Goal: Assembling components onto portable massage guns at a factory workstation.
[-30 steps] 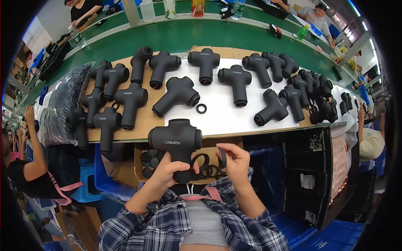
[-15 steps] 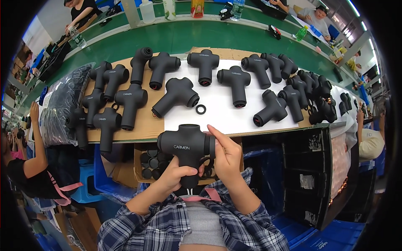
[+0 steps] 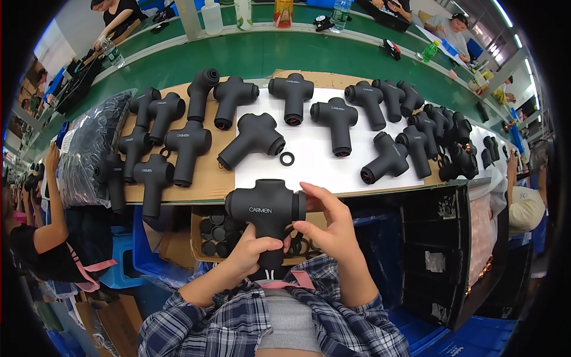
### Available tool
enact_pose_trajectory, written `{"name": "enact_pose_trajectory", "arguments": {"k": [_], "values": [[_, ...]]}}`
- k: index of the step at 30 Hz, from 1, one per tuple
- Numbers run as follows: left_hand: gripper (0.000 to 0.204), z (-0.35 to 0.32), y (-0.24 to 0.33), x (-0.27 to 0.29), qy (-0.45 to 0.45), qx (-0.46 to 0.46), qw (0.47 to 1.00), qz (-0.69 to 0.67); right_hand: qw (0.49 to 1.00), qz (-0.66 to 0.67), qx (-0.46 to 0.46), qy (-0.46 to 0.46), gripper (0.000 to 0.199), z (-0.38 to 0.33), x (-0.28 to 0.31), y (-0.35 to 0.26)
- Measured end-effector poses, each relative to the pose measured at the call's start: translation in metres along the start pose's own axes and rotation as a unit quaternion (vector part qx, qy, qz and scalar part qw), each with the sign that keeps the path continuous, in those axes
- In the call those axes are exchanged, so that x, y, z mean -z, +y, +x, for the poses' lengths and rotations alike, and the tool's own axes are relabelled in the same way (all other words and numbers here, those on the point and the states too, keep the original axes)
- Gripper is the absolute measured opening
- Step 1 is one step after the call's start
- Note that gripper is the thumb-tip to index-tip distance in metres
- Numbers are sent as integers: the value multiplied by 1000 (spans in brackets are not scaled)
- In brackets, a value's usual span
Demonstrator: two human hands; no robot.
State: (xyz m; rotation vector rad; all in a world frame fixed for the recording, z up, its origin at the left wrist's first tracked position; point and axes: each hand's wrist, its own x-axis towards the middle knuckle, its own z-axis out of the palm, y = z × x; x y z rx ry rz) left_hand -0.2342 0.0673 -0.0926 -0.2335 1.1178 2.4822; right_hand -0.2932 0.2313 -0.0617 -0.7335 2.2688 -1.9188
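Note:
A black T-shaped massage gun (image 3: 262, 208) is held upright in front of me, over the near edge of the table. My left hand (image 3: 253, 250) wraps around its handle, thumb across the front. At the right end of its head sits a round black end cap (image 3: 301, 206). Around that cap my right hand (image 3: 330, 223) is open, with index finger by the upper edge and thumb by the lower edge; whether the fingertips touch it is hard to tell. Beyond, a loose black ring (image 3: 287, 159) lies on white paper next to a tilted massage gun (image 3: 253, 140).
Several more massage guns (image 3: 336, 122) stand or lie on the cardboard-covered table. A plastic bag (image 3: 92, 149) of dark parts lies at the left. Below the edge are a carton (image 3: 196, 241) of black caps and rings and a black crate (image 3: 437, 256). Other people sit around.
My right hand has loosened from the end of the massage gun, its thumb and fingers now spread around the cap. My left hand keeps its hold on the handle.

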Motion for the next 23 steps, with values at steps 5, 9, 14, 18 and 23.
{"name": "enact_pose_trajectory", "arguments": {"k": [5,9,14,18,23], "values": [[41,-1,1,-2,7,-13,999,29,1000,-19,17,-8,51,0,1,0],[36,-2,1,-4,-6,-24,997,68,1000,10,1,16,39,-3,-4,1],[30,-1,5,-6,8,-34,986,166,952,132,-258,-98,37,7,13,6],[26,0,10,-8,29,-53,988,139,938,266,-210,-76,40,9,9,-3],[41,-1,9,-5,9,-67,991,120,959,97,-188,-188,54,12,18,1]]}}
